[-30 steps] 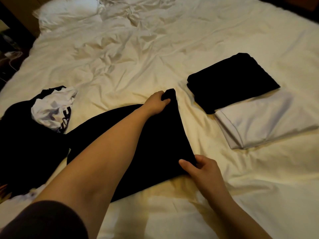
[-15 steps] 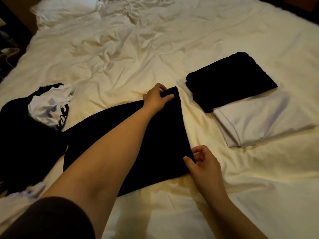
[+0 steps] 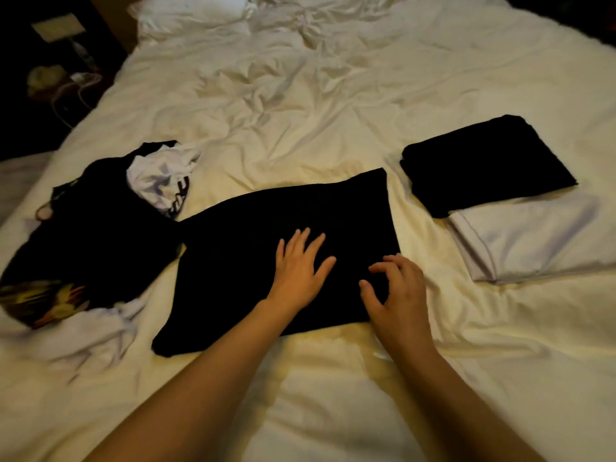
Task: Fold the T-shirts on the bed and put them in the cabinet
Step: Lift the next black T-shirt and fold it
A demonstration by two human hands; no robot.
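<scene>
A black T-shirt (image 3: 253,241) lies half folded across the middle of the white bed (image 3: 333,95). My left hand (image 3: 298,268) rests flat on it with fingers spread. My right hand (image 3: 396,291) sits at the shirt's near right edge, fingers loosely bent, fingertips touching the cloth and holding nothing. To the right lie a folded black T-shirt (image 3: 483,165) and a folded white T-shirt (image 3: 530,238), the black one partly overlapping the white one. At the left is a heap of unfolded shirts (image 3: 96,235), black and white, one with a printed pattern.
A pillow (image 3: 190,15) lies at the bed's far left corner. A dark bedside area with cables (image 3: 66,81) is beyond the left edge. Rumpled sheets cover the far half of the bed. No cabinet is in view.
My left hand let go of the shirt's far corner and came back to lie flat on the cloth. My right hand released the near corner and moved onto the shirt's edge.
</scene>
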